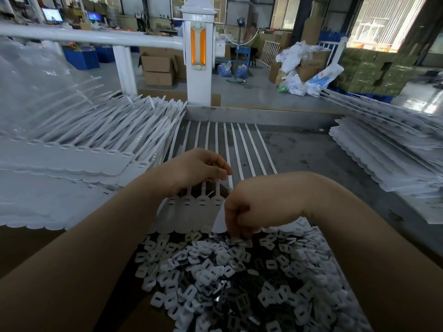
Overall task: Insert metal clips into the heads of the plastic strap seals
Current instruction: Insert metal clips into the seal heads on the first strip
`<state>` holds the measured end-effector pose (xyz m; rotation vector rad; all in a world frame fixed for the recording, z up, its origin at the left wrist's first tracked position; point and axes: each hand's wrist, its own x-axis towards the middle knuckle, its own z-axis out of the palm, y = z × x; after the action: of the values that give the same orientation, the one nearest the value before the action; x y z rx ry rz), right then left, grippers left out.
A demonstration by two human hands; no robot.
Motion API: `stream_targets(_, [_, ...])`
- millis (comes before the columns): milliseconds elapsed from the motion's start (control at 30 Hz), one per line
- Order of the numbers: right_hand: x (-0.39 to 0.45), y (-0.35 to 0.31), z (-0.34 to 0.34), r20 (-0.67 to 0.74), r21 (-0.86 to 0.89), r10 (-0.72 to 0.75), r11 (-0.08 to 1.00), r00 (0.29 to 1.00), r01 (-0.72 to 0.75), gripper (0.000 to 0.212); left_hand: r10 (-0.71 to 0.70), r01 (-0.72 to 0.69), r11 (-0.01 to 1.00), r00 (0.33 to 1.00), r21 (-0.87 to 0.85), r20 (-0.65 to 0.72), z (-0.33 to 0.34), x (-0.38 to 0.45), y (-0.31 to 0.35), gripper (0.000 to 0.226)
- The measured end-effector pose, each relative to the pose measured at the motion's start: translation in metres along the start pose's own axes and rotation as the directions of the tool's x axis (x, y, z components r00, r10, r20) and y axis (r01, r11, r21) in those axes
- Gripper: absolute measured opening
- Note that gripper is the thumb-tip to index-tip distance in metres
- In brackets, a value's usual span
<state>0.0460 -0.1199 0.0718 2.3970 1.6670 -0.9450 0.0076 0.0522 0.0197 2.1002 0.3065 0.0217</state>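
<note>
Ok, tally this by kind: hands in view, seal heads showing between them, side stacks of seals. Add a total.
Hands: 2, left hand and right hand
Seal heads: 4
Side stacks of seals: 2
Total: 8

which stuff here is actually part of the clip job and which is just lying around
In the job:
- clip pile, right hand reaching into it
- strap sheet in front, left hand over it
- strap stacks at left and at right

Just about:
- white post
- cardboard boxes
- bags
- fan
</note>
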Motion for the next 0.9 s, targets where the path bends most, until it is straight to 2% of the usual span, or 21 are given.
stream_targets(67, [0.003, -0.006, 0.003, -0.052, 0.067, -0.052, 0.996, 0.997, 0.056, 0.03, 0.008, -0.008, 1.0, 1.0, 0.005, 0.012, -0.001, 0.0, 0.0, 0.017])
stream_targets(133, [0.008, -0.01, 0.007, -0.142, 0.058, -0.086, 0.994, 0.986, 0.095, 0.031, 0.014, -0.014, 1.0, 0.999, -0.004, 0.03, -0.001, -0.002, 0.0, 0.016])
stream_targets(233, [0.008, -0.013, 0.009, -0.101, 0.03, -0.112, 0.993, 0.989, 0.116, 0.032, 0.022, -0.022, 1.0, 1.0, -0.001, 0.018, -0.001, -0.003, 0.001, 0.016])
stream_targets(300, [0.001, -0.012, 0.004, -0.09, 0.064, -0.098, 0.992, 0.991, 0.104, 0.031, 0.039, -0.039, 0.999, 0.999, 0.016, 0.014, -0.001, -0.003, 0.003, 0.015])
stream_targets(367, [-0.004, -0.006, -0.004, -0.223, 0.125, -0.018, 0.991, 0.975, 0.047, 0.033, 0.078, -0.079, 0.991, 0.997, 0.105, 0.016, 0.002, -0.005, 0.008, 0.012])
stream_targets(400, [-0.003, -0.001, -0.008, -0.336, 0.18, 0.049, 0.984, 0.941, 0.012, 0.035, 0.108, -0.11, 0.982, 0.994, 0.155, 0.019, 0.005, -0.005, 0.011, 0.011])
stream_targets(467, [0.004, 0.013, -0.012, -0.543, 0.311, 0.22, 0.949, 0.81, -0.049, 0.037, 0.165, -0.174, 0.959, 0.985, 0.225, 0.059, 0.009, -0.008, 0.02, 0.01])
stream_targets(533, [0.011, 0.029, -0.009, -0.619, 0.417, 0.38, 0.9, 0.688, -0.122, 0.031, 0.188, -0.24, 0.899, 0.967, 0.365, 0.174, 0.01, -0.013, 0.03, 0.012])
stream_targets(567, [0.014, 0.037, -0.007, -0.603, 0.46, 0.438, 0.874, 0.666, -0.159, 0.031, 0.171, -0.279, 0.842, 0.95, 0.462, 0.262, 0.011, -0.017, 0.036, 0.016])
stream_targets(633, [0.019, 0.049, -0.001, -0.484, 0.522, 0.516, 0.819, 0.706, -0.241, 0.032, 0.077, -0.342, 0.741, 0.898, 0.578, 0.432, 0.015, -0.023, 0.043, 0.037])
stream_targets(700, [0.021, 0.057, 0.001, -0.409, 0.548, 0.535, 0.792, 0.739, -0.27, 0.034, 0.019, -0.385, 0.7, 0.852, 0.601, 0.524, 0.027, -0.03, 0.051, 0.062])
stream_targets(767, [0.021, 0.058, 0.0, -0.401, 0.561, 0.535, 0.785, 0.743, -0.262, 0.033, 0.048, -0.455, 0.654, 0.822, 0.605, 0.567, 0.044, -0.035, 0.056, 0.074])
stream_targets(900, [0.019, 0.059, -0.001, -0.396, 0.506, 0.501, 0.818, 0.769, -0.272, 0.031, 0.052, -0.502, 0.564, 0.814, 0.656, 0.578, 0.073, -0.038, 0.054, 0.073])
